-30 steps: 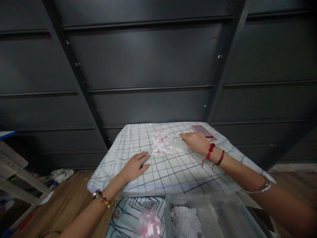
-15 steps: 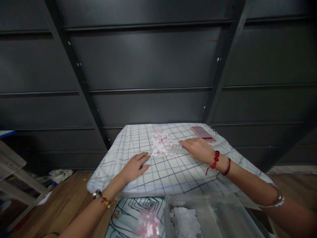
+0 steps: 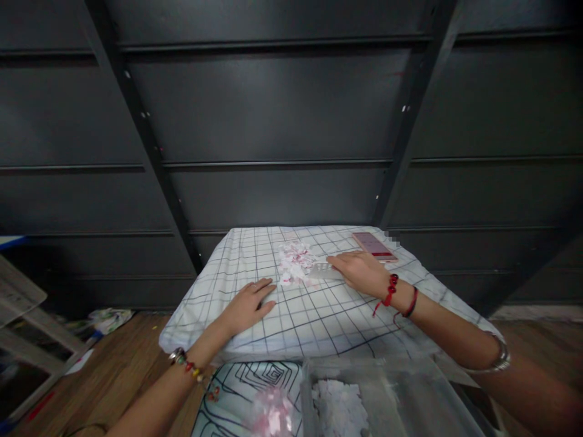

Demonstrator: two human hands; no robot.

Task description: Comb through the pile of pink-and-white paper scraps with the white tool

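My right hand (image 3: 359, 270) grips a flat, pale translucent piece with holes in it (image 3: 324, 271), whose kind I cannot make out. Its free end touches the right side of a pile of small white and pink paper-like bits (image 3: 296, 262). On the checked white cloth (image 3: 314, 321), just left of and nearer than the pile, my left hand (image 3: 248, 305) lies palm down, fingers stretched and holding nothing. A pink phone (image 3: 374, 246) rests behind my right hand.
Nearest me stands a clear plastic bin (image 3: 401, 394) with a heap of white pieces (image 3: 339, 409) in its left part. Beside it, a shiny pink plastic bag (image 3: 273, 413) lies on a patterned surface (image 3: 237, 376). A dark panelled wall (image 3: 277, 109) rises behind the cloth.
My right hand and the flat piece have shifted very slightly to the left. The left hand and the pile look the same.
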